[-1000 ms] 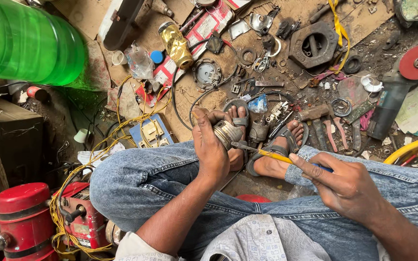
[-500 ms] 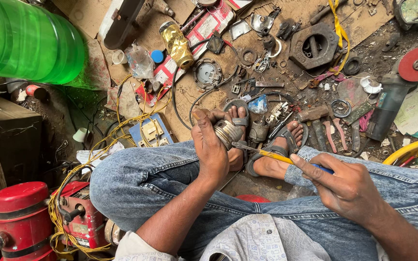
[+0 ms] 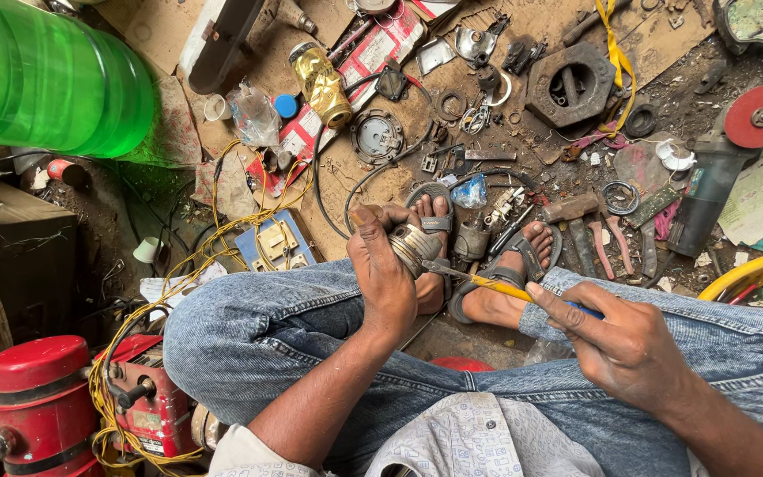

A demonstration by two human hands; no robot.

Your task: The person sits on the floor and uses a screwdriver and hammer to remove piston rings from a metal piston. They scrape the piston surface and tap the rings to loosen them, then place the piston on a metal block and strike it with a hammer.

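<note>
My left hand (image 3: 383, 265) is closed around a small ribbed metal cylinder (image 3: 414, 246), held above my sandalled feet (image 3: 523, 265). My right hand (image 3: 615, 340) grips a screwdriver with a yellow and blue handle (image 3: 496, 284). Its metal tip touches the cylinder's side. I sit cross-legged in blue jeans (image 3: 267, 327). The far side of the cylinder is hidden by my left fingers.
Scattered metal parts, rings and tools cover a cardboard sheet (image 3: 452, 115) ahead. A green plastic bottle (image 3: 46, 79) lies at the upper left, red machines (image 3: 41, 406) with yellow wire at the lower left, an angle grinder with red disc (image 3: 735, 150) and a yellow basin (image 3: 761, 278) on the right.
</note>
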